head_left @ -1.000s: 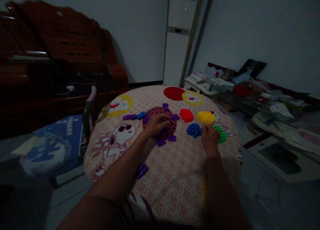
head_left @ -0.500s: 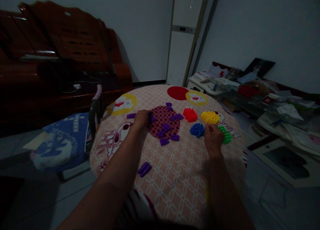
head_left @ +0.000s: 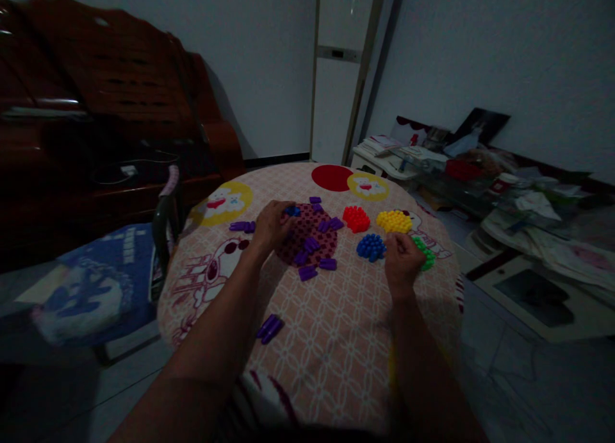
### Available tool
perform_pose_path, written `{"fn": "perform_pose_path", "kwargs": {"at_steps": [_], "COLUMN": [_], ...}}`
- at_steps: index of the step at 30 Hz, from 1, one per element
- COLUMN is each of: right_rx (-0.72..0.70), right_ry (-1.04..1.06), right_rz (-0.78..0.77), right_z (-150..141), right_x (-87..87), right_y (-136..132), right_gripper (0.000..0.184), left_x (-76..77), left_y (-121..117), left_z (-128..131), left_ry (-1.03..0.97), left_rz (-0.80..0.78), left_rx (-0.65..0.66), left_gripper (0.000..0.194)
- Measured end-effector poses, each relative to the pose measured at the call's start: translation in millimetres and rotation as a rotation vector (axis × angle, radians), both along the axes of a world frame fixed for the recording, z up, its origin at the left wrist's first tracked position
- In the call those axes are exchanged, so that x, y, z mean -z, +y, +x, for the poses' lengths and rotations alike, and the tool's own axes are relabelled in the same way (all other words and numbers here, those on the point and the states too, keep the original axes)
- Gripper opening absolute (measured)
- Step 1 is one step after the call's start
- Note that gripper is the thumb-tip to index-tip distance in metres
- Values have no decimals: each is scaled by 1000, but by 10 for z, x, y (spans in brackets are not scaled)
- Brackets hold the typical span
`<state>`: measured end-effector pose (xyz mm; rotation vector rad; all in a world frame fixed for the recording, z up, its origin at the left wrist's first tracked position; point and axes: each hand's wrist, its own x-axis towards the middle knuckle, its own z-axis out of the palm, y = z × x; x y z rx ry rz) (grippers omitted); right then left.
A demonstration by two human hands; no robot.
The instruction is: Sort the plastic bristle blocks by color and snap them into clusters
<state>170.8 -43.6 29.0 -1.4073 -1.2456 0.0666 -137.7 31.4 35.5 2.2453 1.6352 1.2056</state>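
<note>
My left hand [head_left: 273, 226] is over the maroon checked patch of the tablecloth, its fingers closed on a small dark blue plastic piece [head_left: 293, 210] at the fingertips. Purple plastic tubes [head_left: 243, 226] lie just left of that hand, and more purple tubes [head_left: 307, 252] are scattered on its right. Between a cluster of blue beads [head_left: 371, 247] and a cluster of green beads [head_left: 425, 253], my right hand [head_left: 403, 257] has thumb and fingers pinched together; anything in them is too small to make out. Yellow beads [head_left: 394, 222] sit just beyond it, red beads [head_left: 356, 218] farther left.
Two or so purple tubes [head_left: 270, 328] lie near the front of the round table [head_left: 327, 340]. A chair with a blue cloth [head_left: 106, 283] stands at the left. To the right is a cluttered glass-topped cabinet [head_left: 480, 174]; a wooden sofa [head_left: 120, 90] is behind.
My left hand has lifted slightly, and a dark blue piece now shows at its fingertips. My right hand stays pinched near the green beads. The whole view has shifted a little.
</note>
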Motion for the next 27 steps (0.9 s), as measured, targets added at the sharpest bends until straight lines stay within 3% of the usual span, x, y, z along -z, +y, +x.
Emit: {"fn": "perform_pose_path", "kwargs": {"at_steps": [4,9,14,21,27], "right_rx": [-368,-578,-589,-278,-293], "right_ry": [214,434,490,482,338], "right_rz": [-164,-345,-381,-175,-303], "right_z": [-269,-391,-193,432,601], "right_x": [-38,-26,-91,-127,-37], "right_y": [-39,-13,8,25,13], "right_gripper": [30,28,25,28,27], "left_x": [-122,-53,-10,7,-9], "left_y": [-261,-463,-470,-360,-332], "left_z": [528,928,950,793,754], "left_ry": [-65,-77,-84,-134,-168], "left_rz": [-71,-102,-74,-58,-109], "left_rx": [456,679,722,610,554], "left_gripper": [48,53,57,42,36]}}
